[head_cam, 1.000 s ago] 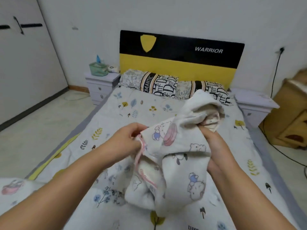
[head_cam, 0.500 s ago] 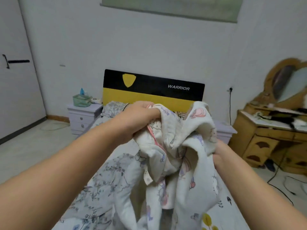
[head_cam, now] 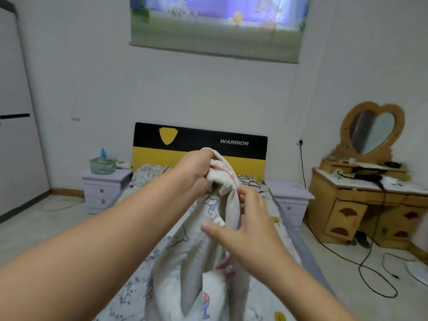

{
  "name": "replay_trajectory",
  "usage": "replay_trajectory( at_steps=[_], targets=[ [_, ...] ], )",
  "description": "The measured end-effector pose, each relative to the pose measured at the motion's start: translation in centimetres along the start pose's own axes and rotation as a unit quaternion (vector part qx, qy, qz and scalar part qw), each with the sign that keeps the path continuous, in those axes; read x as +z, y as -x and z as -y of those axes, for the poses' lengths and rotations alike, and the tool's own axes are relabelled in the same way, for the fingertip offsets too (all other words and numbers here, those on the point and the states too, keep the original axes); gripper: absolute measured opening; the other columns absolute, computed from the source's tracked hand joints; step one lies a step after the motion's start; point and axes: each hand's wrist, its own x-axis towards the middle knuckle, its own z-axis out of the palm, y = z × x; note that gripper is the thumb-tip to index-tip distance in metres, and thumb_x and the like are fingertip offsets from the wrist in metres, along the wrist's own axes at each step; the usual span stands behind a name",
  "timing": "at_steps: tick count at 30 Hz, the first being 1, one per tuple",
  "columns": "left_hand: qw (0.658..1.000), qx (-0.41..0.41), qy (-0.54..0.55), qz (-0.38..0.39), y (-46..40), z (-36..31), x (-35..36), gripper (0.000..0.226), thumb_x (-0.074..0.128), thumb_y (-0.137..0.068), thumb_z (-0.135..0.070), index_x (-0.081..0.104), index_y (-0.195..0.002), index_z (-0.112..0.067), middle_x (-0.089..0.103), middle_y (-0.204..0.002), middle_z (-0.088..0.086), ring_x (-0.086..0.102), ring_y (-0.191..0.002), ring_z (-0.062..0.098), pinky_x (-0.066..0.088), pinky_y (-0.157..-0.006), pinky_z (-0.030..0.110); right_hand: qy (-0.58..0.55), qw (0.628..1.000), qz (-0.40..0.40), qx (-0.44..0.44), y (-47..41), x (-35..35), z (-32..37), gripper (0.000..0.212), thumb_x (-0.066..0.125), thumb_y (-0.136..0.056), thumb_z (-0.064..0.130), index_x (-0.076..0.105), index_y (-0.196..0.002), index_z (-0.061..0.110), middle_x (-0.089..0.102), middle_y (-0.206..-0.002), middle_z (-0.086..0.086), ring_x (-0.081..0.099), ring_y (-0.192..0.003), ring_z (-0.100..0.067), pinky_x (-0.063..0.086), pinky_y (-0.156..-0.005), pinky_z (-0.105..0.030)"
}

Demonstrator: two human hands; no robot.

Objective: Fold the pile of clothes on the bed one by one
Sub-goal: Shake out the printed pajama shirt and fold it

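Observation:
A white garment (head_cam: 196,258) printed with small cartoon figures and edged with pink trim hangs above the bed (head_cam: 139,274). My left hand (head_cam: 196,172) grips its bunched top edge, raised in front of the headboard. My right hand (head_cam: 245,225) is beside the hanging cloth with fingers spread; its fingertips touch the fabric just below the left hand, with no clear hold visible. The garment's lower part drapes down out of view at the bottom.
The black and yellow headboard (head_cam: 240,144) stands against the wall, with patterned pillows (head_cam: 250,181) below it. A lilac nightstand (head_cam: 104,188) with a green basket (head_cam: 103,165) stands on the left, another nightstand (head_cam: 289,200) on the right. A wooden dresser (head_cam: 361,205) and floor cables (head_cam: 370,269) are at right.
My left hand has lifted the garment's top higher, and the cloth now hangs long. My right hand has let go of the bunched cloth and spread its fingers. The view tilted upward.

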Motion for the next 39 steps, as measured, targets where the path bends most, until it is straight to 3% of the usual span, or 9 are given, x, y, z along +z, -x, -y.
replay_trajectory(
  at_steps=[5,7,11,15,18,21,28,31,39],
  targets=[
    [0.999,-0.017,-0.029,0.002,0.0,-1.6,0.0,0.035,0.050,-0.082,-0.003,0.058,-0.049,-0.007,0.056,-0.065,0.012,0.055,-0.063,0.020,0.045,-0.068,0.028,-0.050,0.996,-0.075,0.021,-2.8,-1.9,-0.6,0.022,0.049,-0.089,0.006,0.059,-0.072,0.015,0.058,-0.067,0.004,0.050,-0.066,-0.011,0.036,-0.057,-0.025],
    [0.990,0.016,-0.142,-0.016,0.6,-1.8,-0.7,0.014,0.063,-0.077,-0.025,0.072,-0.079,-0.014,0.062,-0.088,0.008,0.058,-0.081,0.021,0.046,-0.074,0.030,-0.068,0.994,-0.069,0.041,-3.6,-3.0,-0.2,0.018,0.046,-0.087,0.001,0.057,-0.073,0.005,0.058,-0.070,-0.007,0.050,-0.071,-0.017,0.035,-0.061,-0.027],
    [0.895,0.179,-0.403,-0.070,2.1,-1.1,-1.2,0.083,0.053,-0.070,-0.070,0.031,-0.134,-0.023,0.031,-0.131,0.003,0.032,-0.129,0.022,0.032,-0.100,0.037,-0.131,0.989,-0.046,0.050,-4.7,-4.2,1.5,0.017,0.051,-0.087,0.008,0.057,-0.072,0.008,0.055,-0.067,-0.015,0.049,-0.066,-0.021,0.037,-0.059,-0.029],
    [0.807,0.297,-0.510,0.029,3.4,0.1,-0.6,0.073,0.067,-0.066,-0.055,0.037,-0.127,-0.026,0.037,-0.122,-0.003,0.037,-0.116,0.015,0.038,-0.096,0.035,-0.147,0.986,-0.015,0.080,-5.4,-4.9,3.5,0.015,0.058,-0.075,0.010,0.053,-0.062,0.015,0.049,-0.062,-0.005,0.047,-0.063,-0.021,0.035,-0.059,-0.030],
    [0.820,0.301,-0.486,0.006,1.8,0.7,-1.1,0.011,0.060,-0.082,-0.014,0.055,-0.090,-0.020,0.058,-0.087,-0.001,0.055,-0.085,0.021,0.046,-0.068,0.034,-0.199,0.972,0.044,0.115,-5.4,-5.9,3.9,0.018,0.060,-0.060,0.021,0.069,-0.071,0.011,0.064,-0.080,-0.014,0.057,-0.076,-0.027,0.043,-0.071,-0.035],
    [0.827,0.252,-0.500,-0.047,0.8,0.7,-1.8,0.022,0.053,-0.086,-0.011,0.047,-0.070,-0.025,0.053,-0.071,-0.005,0.050,-0.069,0.017,0.034,-0.053,0.028,-0.130,0.985,0.012,0.115,-5.2,-7.0,3.5,0.007,0.063,-0.071,0.020,0.063,-0.072,0.012,0.056,-0.076,-0.009,0.050,-0.072,-0.022,0.037,-0.067,-0.032],
    [0.867,0.354,-0.349,-0.026,1.9,-0.7,2.1,0.016,0.054,-0.077,-0.002,0.062,-0.073,-0.016,0.064,-0.075,0.003,0.055,-0.075,0.018,0.039,-0.061,0.028,0.208,0.974,-0.050,-0.080,-5.1,-7.1,3.5,0.052,0.066,-0.077,0.021,0.043,-0.124,0.022,0.054,-0.104,0.005,0.053,-0.098,-0.017,0.047,-0.082,-0.035],
    [0.810,0.387,-0.427,-0.114,1.8,0.4,2.3,0.010,0.065,-0.079,-0.020,0.055,-0.082,-0.019,0.062,-0.082,-0.001,0.057,-0.078,0.022,0.041,-0.064,0.033,0.225,0.967,-0.089,-0.080,-6.1,-7.9,3.0,0.023,0.049,-0.084,0.007,0.054,-0.101,0.021,0.052,-0.083,0.004,0.054,-0.090,-0.025,0.046,-0.071,-0.033],
    [0.825,0.200,-0.513,-0.128,4.3,12.5,2.1,0.052,0.062,-0.074,-0.041,0.027,-0.105,-0.020,0.028,-0.108,-0.002,0.034,-0.107,0.021,0.037,-0.089,0.032,0.220,0.949,-0.227,-0.010,-8.4,-10.0,3.7,0.012,0.041,-0.083,0.017,0.050,-0.084,0.009,0.060,-0.090,-0.013,0.057,-0.088,-0.036,0.047,-0.070,-0.038]
  ],
)
